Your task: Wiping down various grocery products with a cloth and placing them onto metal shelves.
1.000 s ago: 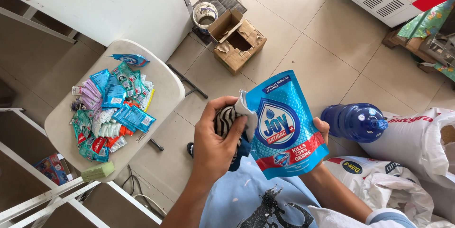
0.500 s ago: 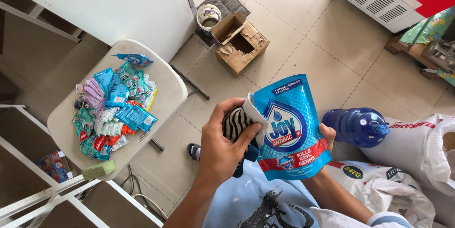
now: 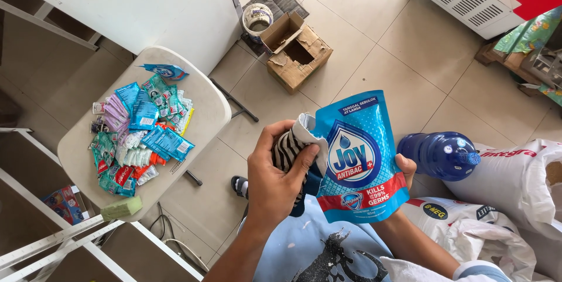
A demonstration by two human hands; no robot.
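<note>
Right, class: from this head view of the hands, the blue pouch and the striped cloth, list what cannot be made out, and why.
- Back of the blue pouch: faces away from the head camera.
- Right hand: only fingertips show; the pouch hides the rest.
- Striped cloth: mostly covered by the left hand, so its full shape is unclear.
- Sachets on the small table: too small to tell kinds.
- White sack: cut by the right edge.

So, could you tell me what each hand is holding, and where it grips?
The right hand holds a blue stand-up pouch from behind, at its right edge. The left hand clutches a bunched striped cloth against the pouch's left edge.
</note>
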